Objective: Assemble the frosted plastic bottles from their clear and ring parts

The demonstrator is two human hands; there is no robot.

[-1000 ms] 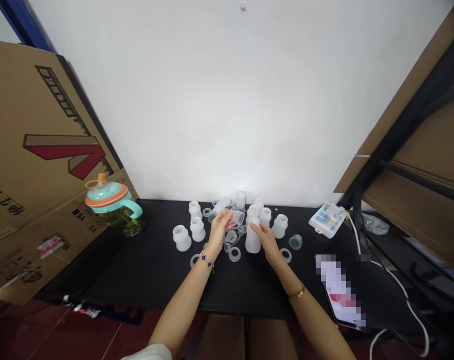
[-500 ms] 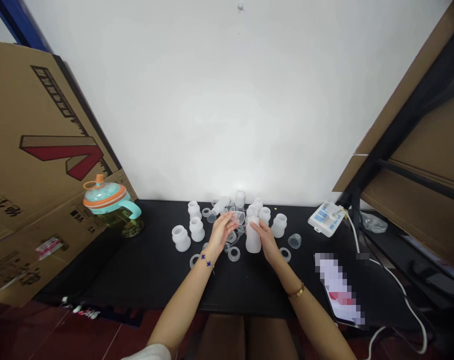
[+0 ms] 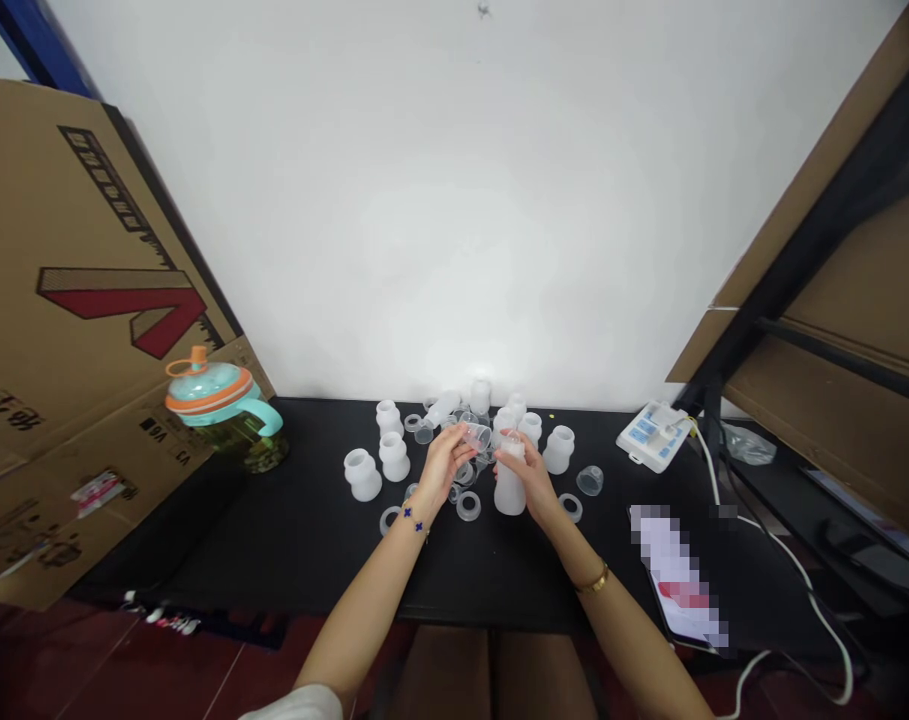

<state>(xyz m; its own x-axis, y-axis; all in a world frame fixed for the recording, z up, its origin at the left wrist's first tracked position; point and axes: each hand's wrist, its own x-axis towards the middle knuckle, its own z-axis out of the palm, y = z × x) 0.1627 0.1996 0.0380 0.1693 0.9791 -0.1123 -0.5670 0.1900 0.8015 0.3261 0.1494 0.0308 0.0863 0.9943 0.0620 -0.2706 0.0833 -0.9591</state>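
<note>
Bottles, open-necked: three on the left of the counter (image 3: 274, 560), left one (image 3: 364, 477) frontmost; right-hand cluster about four, partly overlapping, rightmost bottle (image 3: 558, 451) unobstructed. One more stands at the wall (image 3: 454, 200), one lies tilted. Rings: three clear to see near the front, the middle ring (image 3: 468, 507) between the arms; others in the pile, too jumbled to count. One loose clear cap (image 3: 590, 481) at right. Left hand (image 3: 444, 462): grip pinched on a clear cup (image 3: 478, 437), hiding part of the pile. Right hand (image 3: 530, 478): grip wrapped round held bottle (image 3: 509, 487), upright, in front of the cluster. Around: one jug (image 3: 225, 415), one white box (image 3: 655, 437), one phone (image 3: 679, 580). Versus the earlier frame, held bottle slightly closer to the person, fingertips now at its left side; left hand about unchanged.
</note>
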